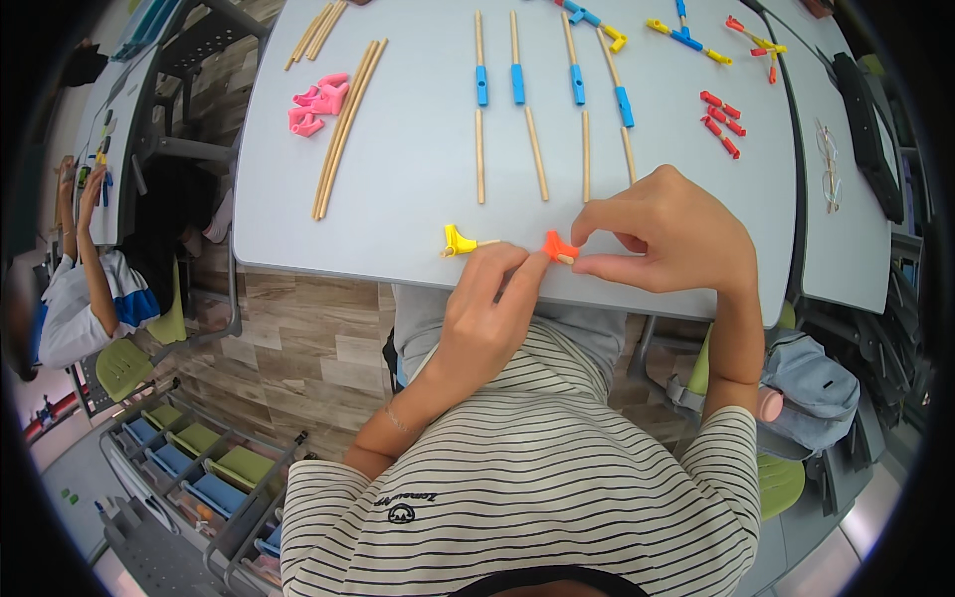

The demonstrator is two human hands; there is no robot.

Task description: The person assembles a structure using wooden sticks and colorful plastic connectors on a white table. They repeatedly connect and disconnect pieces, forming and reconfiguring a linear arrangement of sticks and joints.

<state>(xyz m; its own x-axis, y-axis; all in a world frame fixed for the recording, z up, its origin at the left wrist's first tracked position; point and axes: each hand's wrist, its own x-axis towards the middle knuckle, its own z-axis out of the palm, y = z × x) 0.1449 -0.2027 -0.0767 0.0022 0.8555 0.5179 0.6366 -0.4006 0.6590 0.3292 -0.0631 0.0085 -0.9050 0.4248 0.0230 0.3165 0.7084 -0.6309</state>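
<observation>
At the table's near edge, my left hand (484,316) is closed round a short wooden stick (488,243), which is mostly hidden by the fingers. A yellow plastic connector (459,241) sits on the stick's left end. At those left fingertips is an orange plastic connector (557,245) with a pale wooden end showing in it. My right hand (668,234) curls in from the right, its thumb and index fingertip pinching the orange connector's right side. Beyond the hands, several wooden sticks with blue connectors (482,86) lie in a row, with shorter sticks (480,157) below them.
Pink connectors (320,102) and long wooden sticks (350,129) lie at left on the white table (398,199). Red pieces (723,121) and joined yellow-blue parts (686,40) lie at right. Glasses (829,167) rest on the neighbouring table. Another person (104,289) sits at far left.
</observation>
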